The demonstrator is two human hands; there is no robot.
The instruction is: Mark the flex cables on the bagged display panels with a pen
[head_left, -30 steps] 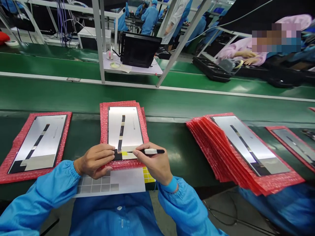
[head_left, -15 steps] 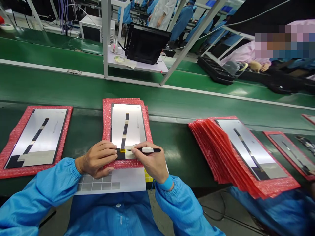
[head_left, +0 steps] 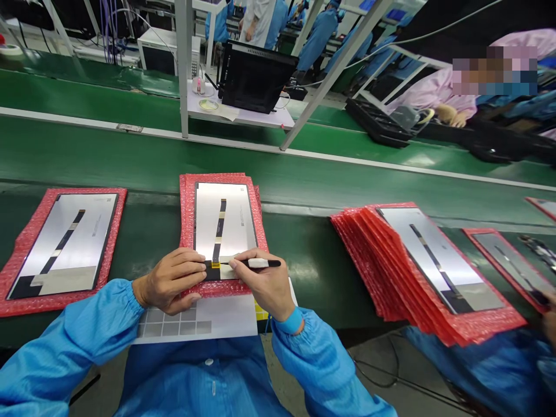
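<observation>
A silver-backed display panel [head_left: 237, 217] lies on red bubble-wrap sleeves [head_left: 186, 220] in front of me. A dark ribbon cable [head_left: 219, 226] runs up its back, with a small piece of yellow tape [head_left: 216, 264] at the cable's lower end. My left hand [head_left: 176, 281] rests with its fingers stretched over the panel's lower left corner, fingertips beside the tape. Pinched in my right hand [head_left: 267, 284] is a slim black-and-white pen-shaped tool [head_left: 260, 263], its thin tip pointing left at the tape. Gridded sheets [head_left: 230, 318] lie partly beneath the sleeves.
Another panel [head_left: 72, 231] on a red sleeve lies at left. A leaning stack of red sleeves [head_left: 377, 266] with a panel on top stands at right. Beyond it, a co-worker's hand [head_left: 551, 313] touches another panel [head_left: 508, 260]. Metal frame posts [head_left: 185, 75] and a monitor [head_left: 258, 75] stand behind.
My hands and the tool keep nearly the same place at the tape; the view shifts slightly. A co-worker's hand has come in at the far right edge.
</observation>
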